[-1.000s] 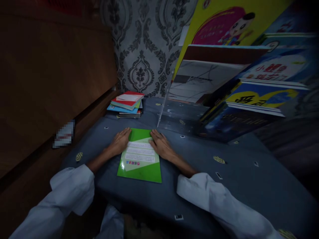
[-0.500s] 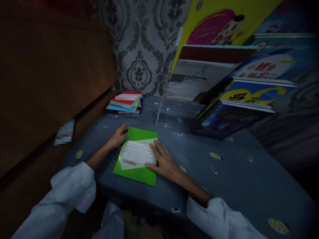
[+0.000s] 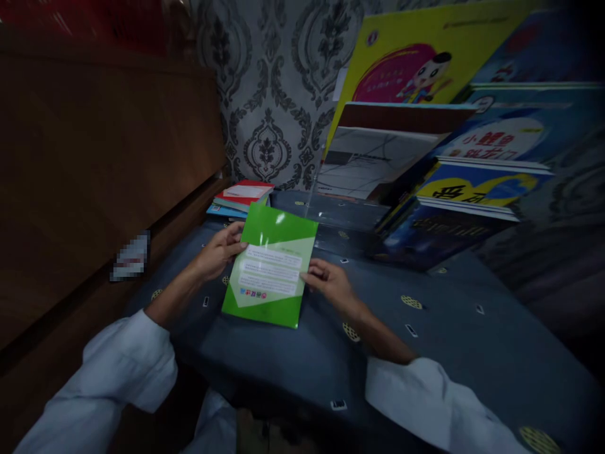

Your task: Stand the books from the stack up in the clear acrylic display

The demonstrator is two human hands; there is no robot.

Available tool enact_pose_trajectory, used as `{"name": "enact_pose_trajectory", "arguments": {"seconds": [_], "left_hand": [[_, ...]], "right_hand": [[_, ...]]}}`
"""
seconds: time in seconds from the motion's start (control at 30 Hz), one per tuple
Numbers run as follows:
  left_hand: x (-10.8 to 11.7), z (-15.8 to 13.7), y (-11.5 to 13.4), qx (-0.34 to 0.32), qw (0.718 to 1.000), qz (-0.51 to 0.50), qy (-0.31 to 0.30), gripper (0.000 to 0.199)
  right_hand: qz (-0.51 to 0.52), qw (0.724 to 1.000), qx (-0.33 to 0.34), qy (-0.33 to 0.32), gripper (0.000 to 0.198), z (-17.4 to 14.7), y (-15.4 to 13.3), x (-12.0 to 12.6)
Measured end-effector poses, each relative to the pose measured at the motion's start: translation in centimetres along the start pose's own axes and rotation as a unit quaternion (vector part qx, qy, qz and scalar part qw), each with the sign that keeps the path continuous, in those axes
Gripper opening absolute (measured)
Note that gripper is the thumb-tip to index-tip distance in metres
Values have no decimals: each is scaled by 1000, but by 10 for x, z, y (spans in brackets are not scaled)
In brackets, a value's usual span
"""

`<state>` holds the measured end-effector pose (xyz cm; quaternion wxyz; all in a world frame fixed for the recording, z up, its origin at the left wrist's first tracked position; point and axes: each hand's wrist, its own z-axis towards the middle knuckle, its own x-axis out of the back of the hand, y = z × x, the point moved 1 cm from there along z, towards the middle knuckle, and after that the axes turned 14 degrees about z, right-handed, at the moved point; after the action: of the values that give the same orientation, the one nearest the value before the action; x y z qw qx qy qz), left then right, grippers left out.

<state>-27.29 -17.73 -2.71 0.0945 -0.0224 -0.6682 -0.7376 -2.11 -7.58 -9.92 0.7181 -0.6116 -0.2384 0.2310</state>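
A thin green book (image 3: 271,233) with a pale printed panel is tilted up off the table, its printed text upside down to me. My left hand (image 3: 220,251) pinches its left edge, thumb on the near face and fingers behind. On the right edge, my right hand (image 3: 329,282) grips it the same way, its fingertips partly hidden behind the cover. Beyond the book lies a small stack of books (image 3: 243,194) with a red one on top, partly covered by the green book.
A clear stand (image 3: 347,236) at the right back holds several upright picture books (image 3: 454,221). Dark patterned cloth covers the table (image 3: 378,391). A wooden cabinet (image 3: 108,157) borders the left side, and patterned wallpaper (image 3: 267,145) is behind.
The green book has come up off the table and tilted. My right hand went from lying flat on its cover to gripping its edge; my left hand closed on the other edge.
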Motion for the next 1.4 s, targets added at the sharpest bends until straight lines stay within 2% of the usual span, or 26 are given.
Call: {"name": "enact_pose_trajectory", "arguments": {"seconds": [0.07,0.17,0.2,0.27,0.4,0.47,0.53,0.63,0.77,0.9,1.0,1.13,1.27,1.4], "left_hand": [[3,-6,26,-77,996,40,23,46],[9,-21,49,-158,976,148,33,35],[10,-27,49,-169,967,189,17,30],[10,-38,36,-175,948,264,-38,24],[2,-63,-27,-155,901,388,-114,28],[-1,-75,-54,-143,883,427,-130,30],[-2,-80,-68,-141,871,450,-139,31],[2,-71,-73,-132,855,487,-120,33],[3,-30,-74,-113,832,540,-55,36],[-2,5,-82,-80,824,561,-12,36],[-3,12,-87,-67,824,562,6,36],[-3,9,-88,-77,824,561,10,35],[-4,9,-87,-63,810,583,13,33],[-6,10,-89,-57,793,607,16,33]], "right_hand": [[29,996,78,18,38,9,-29,4],[-23,973,217,79,22,8,-58,7],[-55,963,253,80,20,4,-61,7],[-126,949,288,41,19,-6,-53,7],[-249,934,232,-110,31,-27,-7,7],[-287,922,207,-156,35,-33,9,9],[-317,912,187,-178,39,-35,12,11],[-342,906,159,-194,43,-26,1,3],[-314,918,161,-181,48,4,-7,-38],[-313,921,134,-188,59,39,13,-82],[-338,916,108,-188,59,53,30,-92],[-383,899,115,-179,54,53,34,-79],[-429,887,83,-148,50,45,25,-54],[-435,892,53,-113,47,36,26,-23]]}}
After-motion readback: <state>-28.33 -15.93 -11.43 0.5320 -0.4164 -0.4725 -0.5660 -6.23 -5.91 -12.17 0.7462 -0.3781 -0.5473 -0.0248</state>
